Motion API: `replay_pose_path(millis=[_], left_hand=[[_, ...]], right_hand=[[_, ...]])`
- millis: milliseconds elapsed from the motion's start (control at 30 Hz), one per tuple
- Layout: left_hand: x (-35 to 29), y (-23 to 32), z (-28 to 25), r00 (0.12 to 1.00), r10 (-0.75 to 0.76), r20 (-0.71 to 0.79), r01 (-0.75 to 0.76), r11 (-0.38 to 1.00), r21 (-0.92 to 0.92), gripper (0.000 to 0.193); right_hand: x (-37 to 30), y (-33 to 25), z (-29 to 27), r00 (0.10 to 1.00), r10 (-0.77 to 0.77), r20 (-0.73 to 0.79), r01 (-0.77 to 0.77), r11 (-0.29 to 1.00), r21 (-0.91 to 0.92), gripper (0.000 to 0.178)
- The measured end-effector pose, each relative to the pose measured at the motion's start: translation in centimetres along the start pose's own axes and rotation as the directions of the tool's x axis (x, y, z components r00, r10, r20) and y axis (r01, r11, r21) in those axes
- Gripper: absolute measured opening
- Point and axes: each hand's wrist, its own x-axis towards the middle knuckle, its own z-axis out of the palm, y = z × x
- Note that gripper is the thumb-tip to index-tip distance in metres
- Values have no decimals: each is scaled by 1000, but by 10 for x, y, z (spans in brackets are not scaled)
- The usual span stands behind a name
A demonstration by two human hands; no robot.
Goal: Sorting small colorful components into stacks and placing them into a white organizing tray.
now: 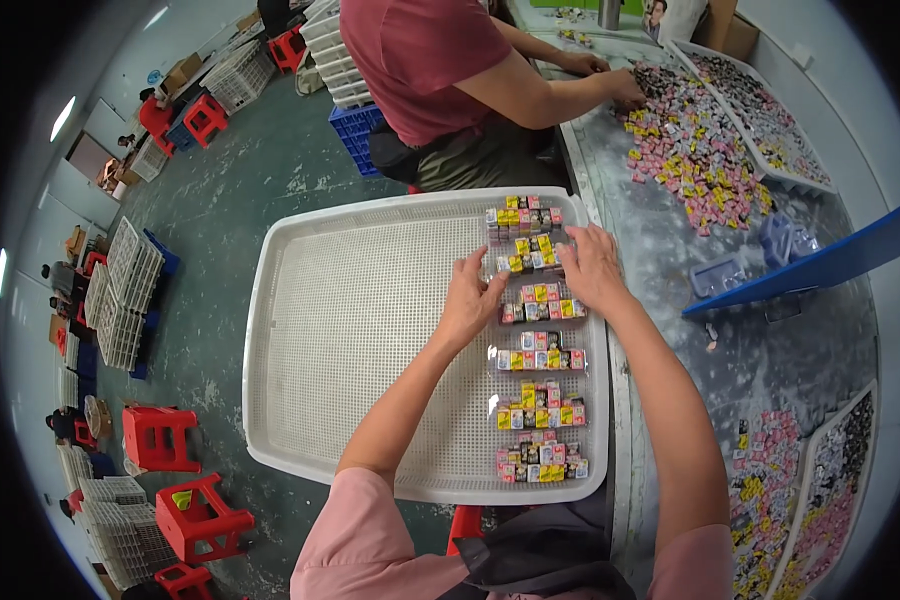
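Observation:
A clear plastic pack of small yellow, white and black blocks (530, 254) lies crosswise in a large white mesh tray (370, 330), near its right side. My left hand (473, 300) grips the left end of this pack, with the thumb and fingers closed on its edge. At its other end my right hand (594, 268) holds the right edge, fingers bent over it. Another similar pack (523, 216) sits just beyond. Nearer to me, several more packs (540, 408) form a column down the tray's right side. My fingers partly cover the ends of the held pack.
Loose pink, yellow and black blocks (705, 160) are heaped on the worktable (660, 330) at right, beside a white tray (760, 110). A blue panel (810, 258) stands there. A co-worker (430, 70) sits ahead, hands at the heap. Red stools (202, 520) stand at left.

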Motion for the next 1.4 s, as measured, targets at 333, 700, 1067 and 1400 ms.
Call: replay_pose_path(millis=[333, 700, 1067, 1400], left_hand=[[12, -17, 3, 998, 57, -7, -56, 994, 97, 51], [2, -5, 2, 994, 97, -47, -94, 993, 74, 48], [24, 28, 38, 801, 589, 104, -574, 707, 413, 30], [52, 26, 47, 806, 585, 89, -487, 571, 660, 54]], right_hand=[[2, -7, 0, 985, 56, 165, -36, 992, -118, 40], [-127, -15, -79, 942, 192, -276, -106, 949, 298, 32], [-484, -57, -184, 809, 527, -262, -514, 849, 122, 19], [-556, -87, -177, 672, 669, -316, -663, 734, 144, 18]])
